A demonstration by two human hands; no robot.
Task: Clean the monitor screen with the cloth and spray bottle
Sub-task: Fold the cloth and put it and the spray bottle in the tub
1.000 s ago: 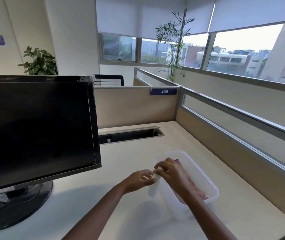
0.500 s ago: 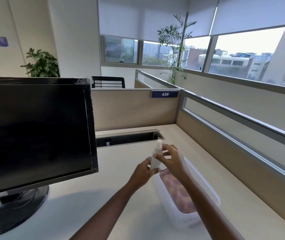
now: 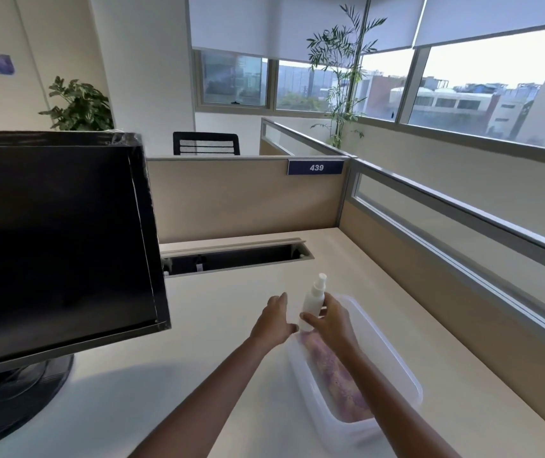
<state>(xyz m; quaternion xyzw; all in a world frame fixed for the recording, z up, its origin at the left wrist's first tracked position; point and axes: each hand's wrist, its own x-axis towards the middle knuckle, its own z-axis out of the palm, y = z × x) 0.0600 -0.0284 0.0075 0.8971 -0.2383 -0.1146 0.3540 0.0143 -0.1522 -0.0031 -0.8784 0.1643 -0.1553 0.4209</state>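
A small white spray bottle (image 3: 313, 300) stands upright in the air above the desk, gripped around its lower body by my right hand (image 3: 330, 320). My left hand (image 3: 272, 322) hovers just left of the bottle, fingers apart, its thumb near the bottle's base. Directly beneath lies a pink and purple cloth (image 3: 337, 378) inside a clear plastic container (image 3: 406, 378). The black monitor (image 3: 56, 239) with a dark screen stands on its round base at the left.
A cable tray slot (image 3: 234, 256) is open at the back of the desk (image 3: 225, 315). Beige partition walls (image 3: 244, 196) close off the back and the right side.
The bottle has come up out of the container and now stands upright. My left hand has come off it and spread open. My view has tipped slightly left and up.
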